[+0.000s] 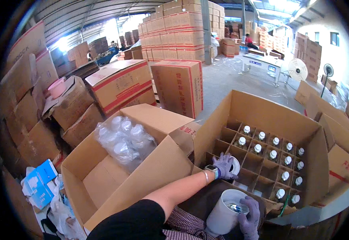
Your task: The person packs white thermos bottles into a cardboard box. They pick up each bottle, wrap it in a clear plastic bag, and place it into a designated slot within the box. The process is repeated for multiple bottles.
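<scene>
My left hand [223, 166], in a thin lilac glove with a watch at the wrist, reaches into the near-left part of the divided carton [268, 110]. Its fingers curl round a white round piece [234, 167] that looks like a lid or a canister's end. Close to my body a white cylindrical canister [221, 215] stands tilted with its mouth up. At its rim my right hand [249, 218], gloved too, closes on a clear glass-like piece [236, 208] lying partly in the mouth. Clear bottles with white caps [273, 154] fill several compartments to the right.
An open carton [102, 180] at left holds bubble-wrapped items [124, 140]. Blue-and-white packaging [42, 184] lies at far left. Stacked cartons [174, 36], a white table machine [262, 64], a strap reel [298, 69] and a fan [328, 70] stand behind.
</scene>
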Available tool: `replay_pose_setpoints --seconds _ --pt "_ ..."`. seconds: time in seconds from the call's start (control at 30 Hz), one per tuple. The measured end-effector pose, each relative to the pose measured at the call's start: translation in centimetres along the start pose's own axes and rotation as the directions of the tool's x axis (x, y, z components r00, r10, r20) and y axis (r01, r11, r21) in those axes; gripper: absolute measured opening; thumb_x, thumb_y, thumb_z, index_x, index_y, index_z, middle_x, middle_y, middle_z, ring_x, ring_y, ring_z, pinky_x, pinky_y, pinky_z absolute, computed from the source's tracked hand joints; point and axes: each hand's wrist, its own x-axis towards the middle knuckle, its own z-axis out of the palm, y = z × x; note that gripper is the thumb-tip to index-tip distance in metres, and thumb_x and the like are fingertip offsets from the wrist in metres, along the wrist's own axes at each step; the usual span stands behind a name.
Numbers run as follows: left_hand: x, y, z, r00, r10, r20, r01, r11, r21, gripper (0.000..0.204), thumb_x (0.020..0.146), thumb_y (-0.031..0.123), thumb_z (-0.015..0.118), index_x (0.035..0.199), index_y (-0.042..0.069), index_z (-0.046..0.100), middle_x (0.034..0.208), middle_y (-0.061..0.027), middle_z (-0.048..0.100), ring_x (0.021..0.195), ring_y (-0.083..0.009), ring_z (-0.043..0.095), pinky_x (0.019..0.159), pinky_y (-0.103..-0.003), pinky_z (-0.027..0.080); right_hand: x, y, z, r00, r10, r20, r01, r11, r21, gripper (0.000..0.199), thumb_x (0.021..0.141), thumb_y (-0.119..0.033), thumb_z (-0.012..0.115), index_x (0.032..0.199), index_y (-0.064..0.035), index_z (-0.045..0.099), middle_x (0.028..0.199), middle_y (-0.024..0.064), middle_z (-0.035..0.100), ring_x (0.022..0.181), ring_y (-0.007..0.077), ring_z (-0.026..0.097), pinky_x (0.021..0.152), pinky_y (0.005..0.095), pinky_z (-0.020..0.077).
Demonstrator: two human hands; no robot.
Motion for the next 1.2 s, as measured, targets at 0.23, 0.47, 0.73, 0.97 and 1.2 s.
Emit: replay_pose_setpoints --seconds 0.23,0.47,0.73,0.97,1.2 --pt "1.3 0.4 -0.8 0.993 -0.094 0.074 0.112 0.943 -0.313 0.119 0.062 0.069 0.08 0.152 0.006 0.036 0.162 -0.0198 0.023 0.143 -0.0468 0.032 0.111 -0.061 0.035 1.1 -3.3 -0.8 0.994 0.002 -0.106 0.006 0.997 0.08 0.035 0.093 -0.025 0.062 0.114 0.0026 0.066 0.119 0.019 0.065 0.114 0.0328 0.059 0.103 0.0436 0.0429" --pt "-9.4 6.2 -9.5 0.883 0.461 -0.081 0.145 -0.434 -0.889 0.082 0.092 0.046 0.068 0.153 0.003 0.034 0.149 -0.0096 0.044 0.133 -0.0201 0.047 0.113 -0.035 0.037 5.6 -3.9 -2.1 0.921 -0.219 -0.323 0.175 0.972 -0.158 0.071 0.08 -0.04 0.076 0.133 0.0008 0.05 0.129 0.0243 0.049 0.117 0.0345 0.055 0.1 0.045 0.0459" --pt "-20.0 11.9 -11.8 0.709 0.105 -0.698 -0.642 0.505 -0.576 0.089 0.087 0.044 0.072 0.155 0.006 0.03 0.151 -0.0203 0.04 0.141 -0.0345 0.039 0.115 -0.046 0.033 5.1 -4.3 -0.7 0.967 0.135 -0.215 -0.018 0.882 0.47 0.054 0.091 -0.043 0.069 0.128 -0.0044 0.06 0.117 0.0127 0.068 0.102 0.0267 0.069 0.089 0.0365 0.0548" --pt "-20.6 10.0 -9.3 0.795 0.093 -0.599 -0.59 0.343 -0.731 0.095 0.09 0.031 0.07 0.159 0.003 0.013 0.157 -0.0226 0.028 0.147 -0.035 0.027 0.119 -0.044 0.026 4.3 -6.7 -2.1 0.939 -0.213 -0.27 0.228 0.973 0.026 0.065 0.088 -0.055 0.066 0.117 0.0027 0.062 0.093 0.0188 0.073 0.081 0.0294 0.074 0.075 0.0395 0.0582" --pt "-21.1 11.9 -12.6 0.451 0.483 -0.751 -0.725 0.688 0.007 0.083 0.091 0.037 0.069 0.156 0.008 0.026 0.154 -0.021 0.033 0.144 -0.0384 0.031 0.119 -0.053 0.026 3.9 -8.0 -2.4 0.97 0.234 0.072 -0.159 0.381 0.911 0.062 0.096 -0.042 0.062 0.141 -0.0023 0.047 0.126 0.0169 0.062 0.111 0.0321 0.065 0.088 0.0398 0.0571"
